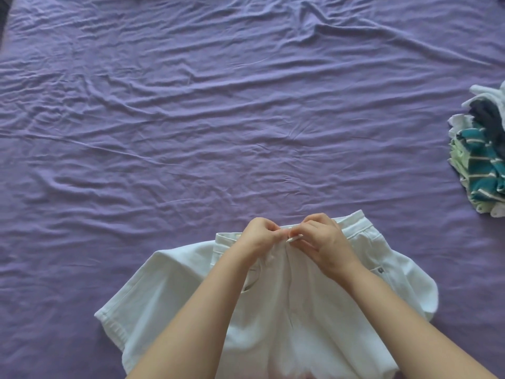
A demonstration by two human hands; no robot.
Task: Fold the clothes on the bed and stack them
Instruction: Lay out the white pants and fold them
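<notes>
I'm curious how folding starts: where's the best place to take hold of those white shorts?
Take the white shorts by the waistband at the far edge, a hand on each side, reaching from the near side. It is the stiffest straight edge. Both hands already pinch its middle.

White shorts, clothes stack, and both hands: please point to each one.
white shorts (169, 291), head view, left leg panel
clothes stack (482, 160), head view, striped teal garment
left hand (259, 236), head view, back
right hand (325, 242), head view, back
</notes>
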